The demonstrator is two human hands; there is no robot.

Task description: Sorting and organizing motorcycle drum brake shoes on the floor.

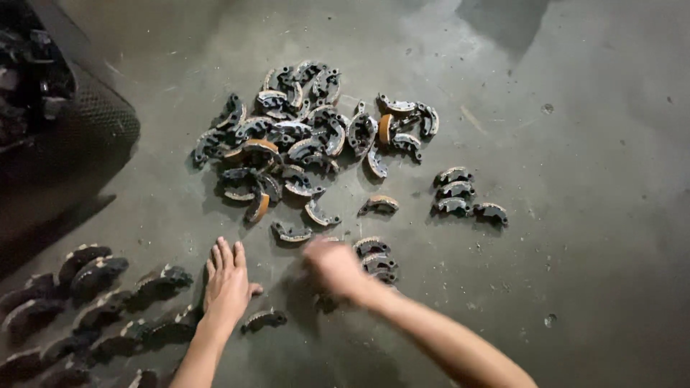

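Note:
My left hand [226, 284] lies flat on the concrete floor [575, 144], palm down and holding nothing. A single dark curved brake shoe [264, 319] rests just right of its wrist. My right hand [334, 269] is blurred, low over the floor beside a small cluster of shoes [375, 257]; whether it grips one is unclear. Beyond both hands spreads a loose pile of several dark metal shoes [302, 136], some with orange linings. Two single shoes [291, 231] [379, 205] lie between the pile and my hands.
Several shoes sit in rows [93, 309] at the lower left. A small set of shoes [463, 197] lies apart at the right. A dark mesh container [79, 129] holding dark parts stands at the far left.

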